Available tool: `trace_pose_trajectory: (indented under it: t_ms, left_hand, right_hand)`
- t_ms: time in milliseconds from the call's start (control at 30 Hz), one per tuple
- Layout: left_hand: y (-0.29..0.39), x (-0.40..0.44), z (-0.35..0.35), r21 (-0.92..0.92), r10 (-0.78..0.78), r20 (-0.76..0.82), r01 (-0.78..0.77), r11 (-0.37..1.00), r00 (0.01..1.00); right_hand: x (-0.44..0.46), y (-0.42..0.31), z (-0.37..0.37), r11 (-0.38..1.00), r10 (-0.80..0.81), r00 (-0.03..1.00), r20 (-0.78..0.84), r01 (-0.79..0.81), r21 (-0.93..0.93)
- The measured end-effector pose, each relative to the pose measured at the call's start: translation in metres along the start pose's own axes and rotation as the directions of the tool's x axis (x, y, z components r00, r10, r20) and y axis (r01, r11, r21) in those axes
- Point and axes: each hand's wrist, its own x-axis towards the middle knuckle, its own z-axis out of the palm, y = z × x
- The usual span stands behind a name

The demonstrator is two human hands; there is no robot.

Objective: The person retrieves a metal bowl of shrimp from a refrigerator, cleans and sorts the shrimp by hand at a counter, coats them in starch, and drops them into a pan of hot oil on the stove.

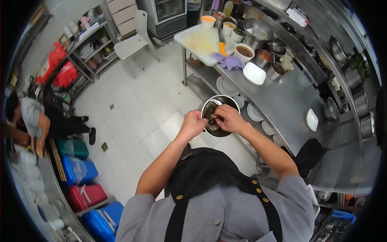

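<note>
The tiled floor [137, 109] lies open below the work, so anything that slips outward probably drops straight onto it and makes it slick underfoot. The steel worktop [278, 107] runs just beside, and its long edge could catch the right forearm and jolt what the hands hold. On it, the white square dish [254, 74] sits close to that edge, where a knock from an arm might send it over. The metal bowl [231, 103] is in front of the apron, beside the worktop rather than on it; what bears it from below cannot be seen. If that support is slight, uneven pressure at the rim could tip it, and splashes might reach the plates [254, 113] on the lower shelf. The left hand [193, 124] and right hand [231, 119] are both drawn narrow, pinching dark food [210, 111] inside the bowl. It looks wet, so it may slide from the fingertips, and hard edges, if any, could prick them.
</note>
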Motion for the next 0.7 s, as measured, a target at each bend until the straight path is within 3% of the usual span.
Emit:
trace_pose_trajectory:
  t_ms: [33, 100, 167, 233, 333, 533, 667, 700]
  left_hand:
    - [0.003, 0.024, -0.009, 0.005, 0.000, 0.019, 0.000, 1.000, 1.000]
    - [0.011, 0.067, -0.025, 0.226, 0.047, 0.118, -0.073, 0.971, 0.992]
    - [0.024, 0.102, -0.038, 0.242, 0.008, 0.129, -0.039, 0.970, 0.992]
    - [0.029, 0.140, -0.054, 0.258, -0.036, 0.133, 0.000, 0.966, 0.990]
    - [0.024, 0.204, -0.078, 0.193, -0.051, 0.156, 0.020, 0.981, 0.986]
    - [0.048, 0.333, -0.124, 0.162, -0.049, 0.145, 0.025, 0.986, 0.988]
    - [0.055, 0.413, -0.161, 0.184, -0.079, 0.103, 0.059, 0.981, 0.992]
    - [0.057, 0.430, -0.169, 0.113, -0.096, 0.119, 0.083, 0.990, 0.988]
  right_hand:
    - [0.015, 0.014, 0.005, 0.998, 0.064, 0.998, -0.021, -0.065, -0.012]
    - [0.049, 0.034, 0.011, 0.983, 0.174, 0.985, 0.014, -0.173, -0.054]
    - [0.084, 0.051, 0.015, 0.944, 0.257, 0.966, 0.006, -0.249, -0.218]
    - [0.115, 0.072, 0.020, 0.936, 0.262, 0.965, 0.025, -0.248, -0.250]
    - [0.159, 0.112, 0.028, 0.957, 0.093, 0.977, 0.190, -0.035, -0.287]
    - [0.259, 0.206, 0.043, 0.938, -0.083, 0.988, 0.132, 0.122, -0.324]
    - [0.331, 0.256, 0.042, 0.934, -0.048, 0.991, 0.122, 0.088, -0.345]
    - [0.344, 0.265, 0.041, 0.936, -0.047, 0.990, 0.130, 0.089, -0.340]
